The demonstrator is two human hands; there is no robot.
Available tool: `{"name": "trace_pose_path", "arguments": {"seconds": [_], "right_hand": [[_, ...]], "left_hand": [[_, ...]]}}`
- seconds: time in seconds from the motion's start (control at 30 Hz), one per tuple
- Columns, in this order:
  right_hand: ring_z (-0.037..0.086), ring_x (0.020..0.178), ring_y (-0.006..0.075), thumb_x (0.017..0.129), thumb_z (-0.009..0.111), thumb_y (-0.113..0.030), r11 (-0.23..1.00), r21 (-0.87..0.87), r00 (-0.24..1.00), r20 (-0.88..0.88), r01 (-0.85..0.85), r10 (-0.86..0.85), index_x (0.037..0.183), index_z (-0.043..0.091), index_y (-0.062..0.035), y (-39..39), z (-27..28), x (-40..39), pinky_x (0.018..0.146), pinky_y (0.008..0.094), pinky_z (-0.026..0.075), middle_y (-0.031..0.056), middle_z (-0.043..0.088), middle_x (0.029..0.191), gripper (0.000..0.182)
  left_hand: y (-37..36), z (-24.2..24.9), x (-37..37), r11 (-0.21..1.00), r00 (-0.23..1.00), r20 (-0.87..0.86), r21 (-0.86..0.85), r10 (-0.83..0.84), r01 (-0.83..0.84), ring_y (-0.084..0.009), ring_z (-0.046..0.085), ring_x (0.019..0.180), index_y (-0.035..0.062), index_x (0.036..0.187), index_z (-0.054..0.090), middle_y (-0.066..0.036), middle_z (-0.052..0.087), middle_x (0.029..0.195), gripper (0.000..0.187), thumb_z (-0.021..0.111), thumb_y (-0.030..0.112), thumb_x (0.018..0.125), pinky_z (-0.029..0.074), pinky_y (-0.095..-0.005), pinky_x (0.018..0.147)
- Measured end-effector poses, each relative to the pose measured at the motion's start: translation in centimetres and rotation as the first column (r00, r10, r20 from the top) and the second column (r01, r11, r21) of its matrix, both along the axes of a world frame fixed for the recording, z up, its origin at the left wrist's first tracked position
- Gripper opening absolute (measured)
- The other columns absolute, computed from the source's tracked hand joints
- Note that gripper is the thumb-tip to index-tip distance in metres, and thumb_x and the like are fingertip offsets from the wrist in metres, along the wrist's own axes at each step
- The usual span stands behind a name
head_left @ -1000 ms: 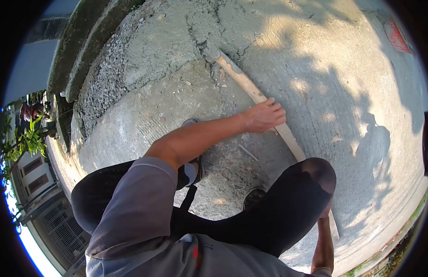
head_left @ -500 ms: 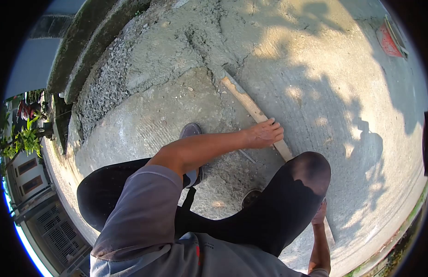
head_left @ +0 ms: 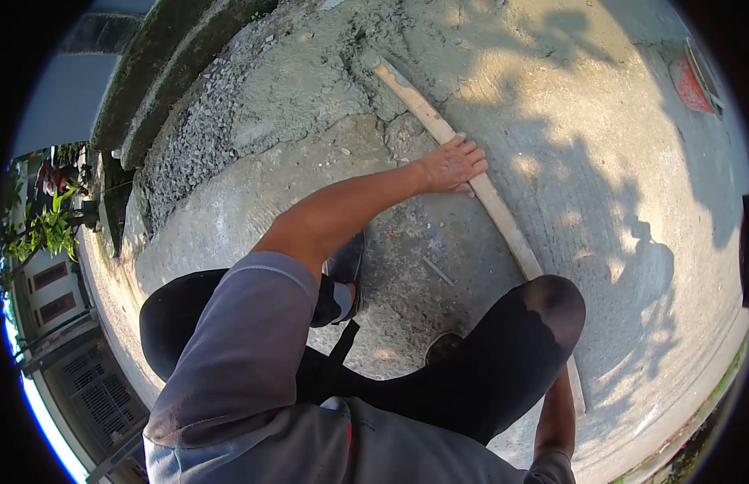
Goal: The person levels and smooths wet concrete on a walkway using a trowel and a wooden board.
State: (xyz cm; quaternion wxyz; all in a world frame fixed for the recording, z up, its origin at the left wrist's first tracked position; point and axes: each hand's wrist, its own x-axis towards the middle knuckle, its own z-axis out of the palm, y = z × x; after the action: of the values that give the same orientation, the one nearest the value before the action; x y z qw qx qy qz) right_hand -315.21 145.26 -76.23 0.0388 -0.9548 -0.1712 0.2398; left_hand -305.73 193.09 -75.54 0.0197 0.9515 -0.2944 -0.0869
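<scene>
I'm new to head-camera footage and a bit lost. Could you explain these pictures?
There's no machine: a person uses two bare hands. The camera, worn on the head, looks forward and down, so everything comes from one view. The left hand holds a long wooden board lying slanted across rough concrete. The right forearm reaches toward the board's near end, but the right knee hides that hand. Gravel lies at upper left, a thin stick-like piece near the middle, and a red container at upper right.
</scene>
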Motion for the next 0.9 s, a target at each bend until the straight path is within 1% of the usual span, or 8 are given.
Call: {"name": "trace_pose_path", "arguments": {"seconds": [0.13, 0.23, 0.33, 0.5, 0.6, 0.73, 0.8, 0.9], "right_hand": [[0.057, 0.119, 0.0446, 0.092, 0.069, -0.036, 0.993, -0.108, 0.996, -0.074, 0.045, -0.053, 0.115, 0.057, -0.0017, -8.8, 2.2, -7.5, 0.103, 0.0527, 0.044, 0.0238, 0.061, 0.127, 0.043], [0.057, 0.119, 0.0445, 0.093, 0.069, -0.037, 0.988, -0.144, 0.994, -0.087, 0.057, -0.07, 0.116, 0.058, -0.0014, -7.3, 1.6, -7.4, 0.103, 0.0527, 0.044, 0.0241, 0.061, 0.127, 0.044], [0.057, 0.12, 0.0444, 0.093, 0.069, -0.038, 0.996, -0.081, 0.998, -0.053, 0.036, -0.041, 0.117, 0.058, -0.0011, 2.1, -0.4, -1.7, 0.103, 0.0527, 0.044, 0.0245, 0.062, 0.126, 0.045], [0.057, 0.12, 0.0442, 0.093, 0.069, -0.039, 0.999, 0.053, 0.999, -0.039, 0.007, -0.005, 0.118, 0.059, -0.0007, 15.4, 0.0, 7.0, 0.103, 0.0528, 0.044, 0.025, 0.062, 0.125, 0.047], [0.06, 0.116, 0.0431, 0.093, 0.068, -0.041, 0.997, 0.071, 0.999, -0.038, 0.011, -0.008, 0.123, 0.059, 0.0008, 13.1, 2.2, 5.3, 0.1, 0.0529, 0.046, 0.024, 0.064, 0.121, 0.052], [0.059, 0.112, 0.0434, 0.092, 0.069, -0.039, 0.996, -0.035, 0.995, -0.057, 0.08, -0.082, 0.117, 0.058, 0.0, 1.3, 2.4, -3.1, 0.098, 0.0531, 0.046, 0.0232, 0.063, 0.117, 0.048], [0.059, 0.11, 0.0435, 0.092, 0.07, -0.038, 0.986, -0.111, 0.988, -0.078, 0.124, -0.133, 0.114, 0.057, -0.0004, -4.9, 2.2, -7.3, 0.097, 0.0531, 0.046, 0.0228, 0.063, 0.115, 0.046], [0.059, 0.107, 0.0438, 0.091, 0.071, -0.036, 0.98, -0.132, 0.985, -0.064, 0.151, -0.16, 0.109, 0.055, -0.0011, -6.7, 1.2, -8.2, 0.095, 0.0532, 0.046, 0.0223, 0.062, 0.111, 0.043]], "left_hand": [[-11.3, -2.8, -8.0, 0.985, 0.987, 0.13, -0.132, -0.091, 0.108, -0.0259, 0.052, 0.116, 0.0092, 0.123, 0.058, -0.008, 0.055, 0.116, 0.043, 0.068, 0.039, 0.094, 0.035, -0.0502, 0.112], [-10.3, -2.4, -8.2, 0.986, 0.988, 0.121, -0.119, -0.1, 0.114, -0.0258, 0.052, 0.117, 0.0092, 0.123, 0.057, -0.007, 0.055, 0.117, 0.045, 0.067, 0.043, 0.094, 0.036, -0.0499, 0.113], [-0.5, -1.6, -3.2, 0.991, 0.995, 0.05, -0.096, -0.086, 0.091, -0.0261, 0.051, 0.12, 0.009, 0.124, 0.057, -0.009, 0.055, 0.117, 0.048, 0.066, 0.048, 0.096, 0.035, -0.0485, 0.115], [12.5, 0.6, 7.0, 0.967, 0.986, 0.058, 0.194, 0.159, -0.168, -0.0303, 0.05, 0.128, 0.0083, 0.133, 0.053, -0.011, 0.055, 0.126, 0.057, 0.07, 0.046, 0.094, 0.027, -0.0531, 0.122], [9.7, 0.7, 5.1, 0.972, 0.988, 0.016, 0.178, 0.154, -0.154, -0.0295, 0.049, 0.13, 0.0073, 0.135, 0.053, -0.012, 0.055, 0.127, 0.059, 0.069, 0.046, 0.094, 0.023, -0.0548, 0.124], [-2.2, 0.1, -3.3, 1.0, 0.997, -0.081, -0.004, -0.015, 0.015, -0.0308, 0.048, 0.13, 0.0059, 0.132, 0.056, -0.01, 0.055, 0.123, 0.048, 0.064, 0.04, 0.098, 0.026, -0.058, 0.121], [-7.6, -3.0, -6.4, 0.989, 0.987, 0.11, -0.078, -0.118, 0.127, -0.0306, 0.049, 0.127, 0.0065, 0.13, 0.057, -0.009, 0.055, 0.119, 0.046, 0.065, 0.039, 0.097, 0.028, -0.0567, 0.121], [-7.7, -3.2, -4.0, 0.982, 0.982, 0.139, -0.121, -0.125, 0.142, -0.0303, 0.05, 0.126, 0.0073, 0.128, 0.057, -0.01, 0.054, 0.119, 0.046, 0.068, 0.038, 0.095, 0.03, -0.0551, 0.12]]}}
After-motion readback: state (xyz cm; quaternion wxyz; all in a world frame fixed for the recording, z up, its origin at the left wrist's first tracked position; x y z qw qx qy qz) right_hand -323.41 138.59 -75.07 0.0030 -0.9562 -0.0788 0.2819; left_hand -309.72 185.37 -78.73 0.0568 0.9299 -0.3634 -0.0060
